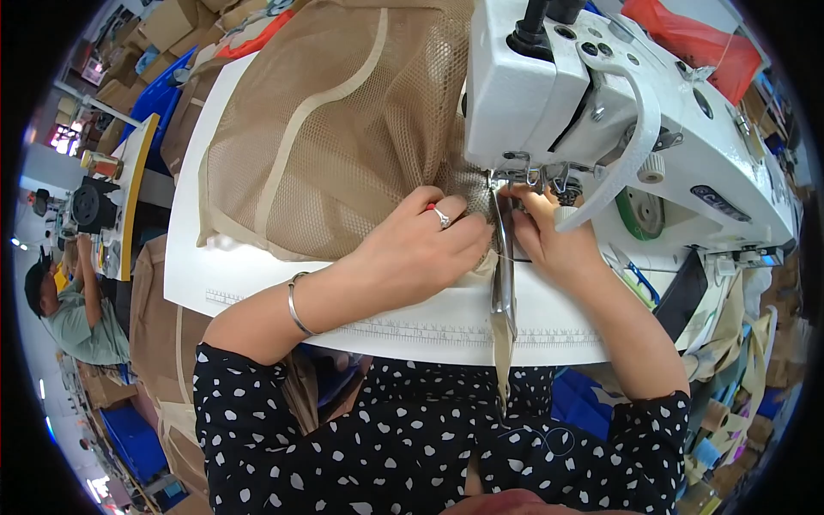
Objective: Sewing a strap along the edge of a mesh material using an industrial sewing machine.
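Note:
Tan mesh fabric (343,163) with beige binding strips is spread over the white sewing table, bunched toward the white sewing machine (515,103). My left hand (429,240), wearing a ring, has its fingers curled down on the bunched mesh just left of the needle area. Close to the presser foot (524,176), my right hand (549,232) bends its thumb and fingers together; what lies between them is hidden. Between my hands a long metal binding guide (504,292) points toward me. A beige binding tape (502,356) runs through it and hangs over the table's front edge.
A printed ruler (412,330) follows the table's front edge. Right of my right forearm lie blue-handled snips (644,283) and a dark phone (684,296). A red plastic bag (699,47) rests behind the machine. At the far left, another person (77,313) sits at a machine.

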`<action>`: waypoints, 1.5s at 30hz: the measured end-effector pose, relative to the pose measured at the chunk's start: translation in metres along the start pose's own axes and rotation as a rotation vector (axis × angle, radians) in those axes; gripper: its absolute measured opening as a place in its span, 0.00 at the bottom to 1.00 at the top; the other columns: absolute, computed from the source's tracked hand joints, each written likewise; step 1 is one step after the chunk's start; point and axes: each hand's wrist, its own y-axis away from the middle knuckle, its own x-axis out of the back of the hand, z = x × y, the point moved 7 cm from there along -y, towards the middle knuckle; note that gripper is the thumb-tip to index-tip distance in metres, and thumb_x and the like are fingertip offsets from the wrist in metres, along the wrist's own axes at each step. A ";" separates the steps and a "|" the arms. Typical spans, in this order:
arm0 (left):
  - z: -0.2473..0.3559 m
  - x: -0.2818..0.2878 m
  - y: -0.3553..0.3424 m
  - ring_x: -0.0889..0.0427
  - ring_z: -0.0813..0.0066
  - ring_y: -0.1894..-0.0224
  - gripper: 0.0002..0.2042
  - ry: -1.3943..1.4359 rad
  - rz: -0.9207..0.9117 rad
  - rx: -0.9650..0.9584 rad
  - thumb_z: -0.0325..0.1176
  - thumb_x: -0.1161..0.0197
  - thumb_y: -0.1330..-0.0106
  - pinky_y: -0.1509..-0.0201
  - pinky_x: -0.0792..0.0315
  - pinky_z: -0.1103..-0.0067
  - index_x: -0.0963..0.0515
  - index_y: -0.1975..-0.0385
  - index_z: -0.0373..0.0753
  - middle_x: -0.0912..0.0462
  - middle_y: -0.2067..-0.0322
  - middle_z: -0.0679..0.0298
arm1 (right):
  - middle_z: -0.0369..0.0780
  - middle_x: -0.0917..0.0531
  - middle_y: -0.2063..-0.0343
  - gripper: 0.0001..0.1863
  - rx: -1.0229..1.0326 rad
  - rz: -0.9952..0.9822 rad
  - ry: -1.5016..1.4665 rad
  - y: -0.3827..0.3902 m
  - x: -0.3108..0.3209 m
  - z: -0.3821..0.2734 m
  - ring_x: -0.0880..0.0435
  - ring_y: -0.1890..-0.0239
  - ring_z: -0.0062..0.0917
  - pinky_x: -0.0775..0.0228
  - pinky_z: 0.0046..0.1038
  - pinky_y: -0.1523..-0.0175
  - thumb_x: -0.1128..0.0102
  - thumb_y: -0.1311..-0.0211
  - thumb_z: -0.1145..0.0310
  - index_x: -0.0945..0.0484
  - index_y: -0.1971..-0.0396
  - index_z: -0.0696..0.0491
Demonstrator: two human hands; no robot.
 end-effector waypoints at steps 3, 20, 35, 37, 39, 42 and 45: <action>0.001 0.008 -0.002 0.24 0.70 0.56 0.17 0.015 0.095 -0.038 0.30 0.40 0.46 0.50 0.29 0.71 0.21 0.55 0.37 0.22 0.58 0.66 | 0.45 0.17 0.63 0.15 0.025 0.027 -0.001 0.000 0.001 0.000 0.16 0.63 0.41 0.26 0.40 0.58 0.47 0.35 0.70 0.25 0.49 0.49; 0.014 -0.008 0.002 0.24 0.68 0.53 0.16 0.085 0.156 0.015 0.29 0.41 0.47 0.48 0.30 0.70 0.21 0.57 0.35 0.20 0.56 0.63 | 0.46 0.17 0.61 0.12 -0.065 0.032 -0.074 -0.001 0.002 0.002 0.19 0.60 0.43 0.28 0.42 0.56 0.43 0.39 0.71 0.21 0.55 0.52; 0.005 -0.014 0.004 0.25 0.58 0.50 0.18 0.254 0.071 0.122 0.27 0.43 0.44 0.43 0.29 0.68 0.24 0.52 0.29 0.23 0.54 0.53 | 0.48 0.19 0.60 0.14 -0.074 -0.029 -0.083 0.000 -0.005 0.007 0.16 0.63 0.41 0.25 0.37 0.57 0.49 0.35 0.76 0.23 0.51 0.54; 0.005 -0.012 0.001 0.25 0.59 0.50 0.18 0.235 0.077 0.109 0.27 0.42 0.45 0.46 0.28 0.70 0.23 0.54 0.29 0.23 0.55 0.54 | 0.48 0.19 0.60 0.14 -0.069 -0.029 -0.074 0.000 -0.005 0.007 0.16 0.63 0.41 0.25 0.36 0.58 0.49 0.35 0.77 0.23 0.51 0.54; 0.006 -0.008 -0.003 0.25 0.60 0.51 0.17 0.218 0.084 0.092 0.28 0.42 0.46 0.48 0.27 0.71 0.22 0.55 0.29 0.22 0.56 0.55 | 0.47 0.19 0.61 0.15 -0.068 -0.014 -0.078 0.002 -0.005 0.011 0.16 0.64 0.39 0.25 0.36 0.58 0.48 0.36 0.77 0.23 0.50 0.53; 0.009 -0.003 -0.003 0.24 0.63 0.52 0.16 0.086 0.091 0.072 0.28 0.41 0.47 0.53 0.26 0.73 0.21 0.58 0.30 0.21 0.58 0.58 | 0.46 0.19 0.61 0.16 -0.086 -0.022 -0.056 0.002 -0.004 0.009 0.16 0.64 0.38 0.25 0.36 0.59 0.48 0.37 0.78 0.23 0.50 0.53; 0.008 -0.008 -0.001 0.23 0.65 0.54 0.16 0.065 0.054 0.070 0.28 0.40 0.47 0.56 0.27 0.74 0.21 0.58 0.31 0.20 0.58 0.60 | 0.46 0.19 0.61 0.16 -0.068 -0.021 -0.087 0.001 -0.006 0.009 0.16 0.64 0.37 0.25 0.36 0.59 0.48 0.37 0.78 0.23 0.50 0.53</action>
